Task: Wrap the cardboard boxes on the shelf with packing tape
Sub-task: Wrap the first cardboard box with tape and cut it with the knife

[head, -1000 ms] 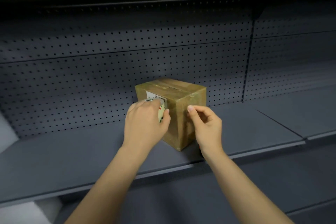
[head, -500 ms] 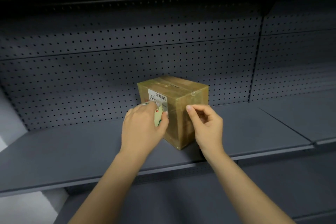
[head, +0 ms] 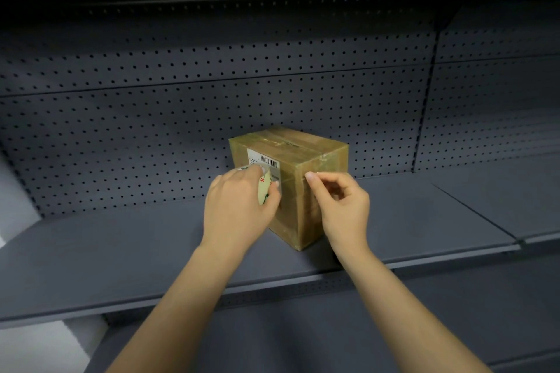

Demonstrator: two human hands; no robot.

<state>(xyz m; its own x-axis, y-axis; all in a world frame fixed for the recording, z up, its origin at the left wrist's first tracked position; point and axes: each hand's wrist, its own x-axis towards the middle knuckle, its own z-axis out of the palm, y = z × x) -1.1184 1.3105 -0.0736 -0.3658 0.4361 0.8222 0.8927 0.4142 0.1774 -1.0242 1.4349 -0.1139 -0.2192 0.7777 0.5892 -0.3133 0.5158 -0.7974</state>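
A brown cardboard box (head: 306, 157), glossy with clear tape and bearing a white barcode label, stands on the grey shelf (head: 121, 245) with one corner facing me. My left hand (head: 236, 209) grips a roll of packing tape (head: 264, 191) against the box's left face, below the label. A clear strip of tape runs from the roll across the front corner. My right hand (head: 339, 206) pinches the strip's end against the box's right face, near the corner edge.
A dark perforated back panel (head: 151, 118) rises behind the box. A second shelf section (head: 500, 200) adjoins on the right, and an upper shelf casts shadow overhead. A lower shelf lies beneath my forearms.
My left hand has slid the tape roll slightly down and left, uncovering more of the barcode label. My right hand stays pinched at the corner. The view has shifted a little.
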